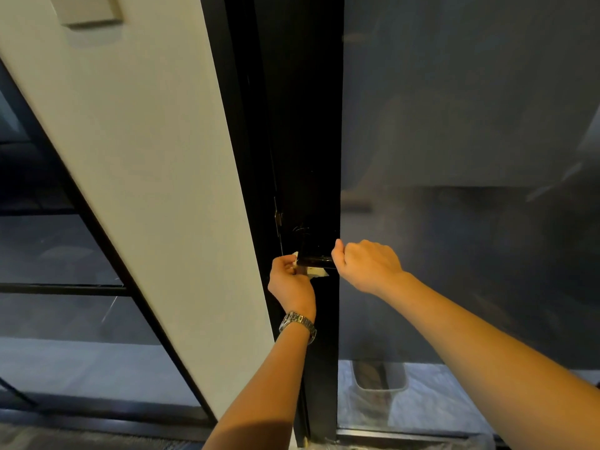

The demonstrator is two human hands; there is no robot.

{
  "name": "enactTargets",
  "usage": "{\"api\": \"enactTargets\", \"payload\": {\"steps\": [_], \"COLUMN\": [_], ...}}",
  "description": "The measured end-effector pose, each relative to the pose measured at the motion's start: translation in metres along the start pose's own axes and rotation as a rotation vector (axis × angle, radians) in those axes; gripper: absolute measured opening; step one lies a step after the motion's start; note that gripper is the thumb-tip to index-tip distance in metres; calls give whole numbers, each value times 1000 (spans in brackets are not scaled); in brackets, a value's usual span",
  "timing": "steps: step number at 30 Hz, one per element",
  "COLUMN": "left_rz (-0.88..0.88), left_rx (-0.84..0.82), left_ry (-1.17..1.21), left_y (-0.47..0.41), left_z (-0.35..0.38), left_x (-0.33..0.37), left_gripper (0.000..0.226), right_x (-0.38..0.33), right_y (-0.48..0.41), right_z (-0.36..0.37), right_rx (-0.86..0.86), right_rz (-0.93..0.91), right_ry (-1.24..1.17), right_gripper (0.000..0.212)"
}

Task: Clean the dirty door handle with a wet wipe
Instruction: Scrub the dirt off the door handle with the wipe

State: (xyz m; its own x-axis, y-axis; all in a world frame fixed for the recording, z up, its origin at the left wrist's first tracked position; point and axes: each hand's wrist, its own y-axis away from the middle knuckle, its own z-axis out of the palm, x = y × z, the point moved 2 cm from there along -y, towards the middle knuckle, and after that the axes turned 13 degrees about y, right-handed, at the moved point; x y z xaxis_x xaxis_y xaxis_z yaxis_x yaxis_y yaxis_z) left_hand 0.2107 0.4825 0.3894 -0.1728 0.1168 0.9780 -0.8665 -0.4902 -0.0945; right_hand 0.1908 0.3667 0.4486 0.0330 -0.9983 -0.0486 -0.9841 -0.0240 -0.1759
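A narrow black door (pixel 305 125) stands upright in the middle of the view, seen from above at a wide angle. To its right is a large frosted glass panel (pixel 454 125), grey and hazy, with only blurred shapes behind it. To its left is a cream wall (pixel 156 157) that leans away in the picture and carries a pale switch plate (pixel 87 9) near the top. Further left is a glass partition (pixel 48 254) with thin black bars. The lighting is dim. Both bare forearms reach up from the lower edge toward the black door handle (pixel 316 259), a short horizontal lever low on the door. The left wrist wears a metal wristwatch (pixel 298 323). The left hand (pixel 289 282) is at the left end of the lever with its fingers curled. It pinches a white wet wipe (pixel 317 272) against the handle, and bits of the wipe show just above and just below the bar. The right hand (pixel 367 264) comes in from the right with the wrist bent. It is closed in a fist round the right end of the lever, with the thumb up against the door's edge.
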Motion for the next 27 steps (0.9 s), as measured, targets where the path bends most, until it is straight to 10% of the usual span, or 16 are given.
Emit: {"api": "enactTargets", "payload": {"steps": [27], "left_rz": [611], "left_rx": [-690], "left_ry": [-717], "left_y": [-8], "left_z": [-9], "left_x": [-29], "left_gripper": [21], "right_x": [3], "right_y": [-2], "right_z": [1], "right_rx": [-1], "right_rz": [-7], "right_ry": [-16], "right_gripper": [60]}}
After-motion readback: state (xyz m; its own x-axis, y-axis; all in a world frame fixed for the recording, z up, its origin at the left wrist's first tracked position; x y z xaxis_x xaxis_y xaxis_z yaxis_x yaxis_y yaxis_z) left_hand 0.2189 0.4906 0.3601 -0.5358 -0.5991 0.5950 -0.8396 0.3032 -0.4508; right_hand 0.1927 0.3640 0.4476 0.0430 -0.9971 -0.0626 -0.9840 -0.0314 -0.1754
